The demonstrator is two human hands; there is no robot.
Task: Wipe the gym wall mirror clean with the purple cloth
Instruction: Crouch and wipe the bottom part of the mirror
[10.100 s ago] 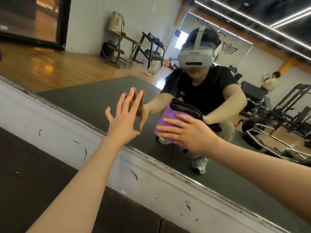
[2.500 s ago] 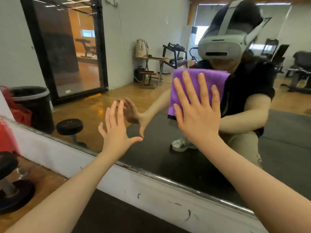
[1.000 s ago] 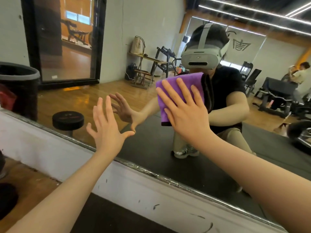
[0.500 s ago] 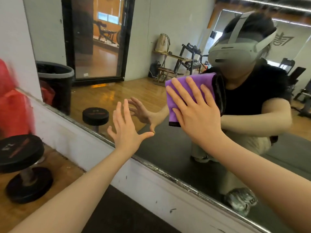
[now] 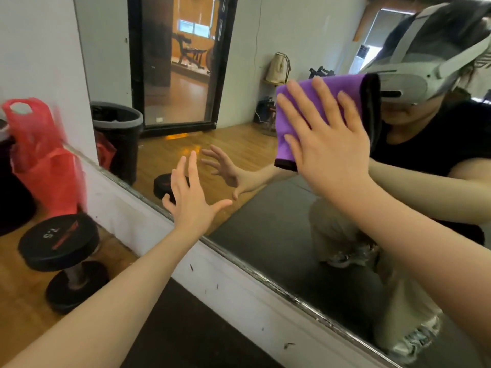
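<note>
Right hand (image 5: 328,147), fingers straight and spread, pressed flat on purple cloth (image 5: 322,95) against wall mirror (image 5: 265,229), upper right of frame. Cloth between palm and glass, projecting above and left of fingertips. Left hand (image 5: 192,200), fingers spread wide, holding nothing, near glass at frame centre. Dumbbell (image 5: 59,257) on floor, lower left.

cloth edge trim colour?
Black, along the right and bottom edges of the purple cloth; head view.

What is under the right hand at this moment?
The right hand lies flat with straight fingers on the purple cloth, pressing it to the wall mirror. The glass beneath the cloth is covered, so its cleanliness cannot be seen.
</note>
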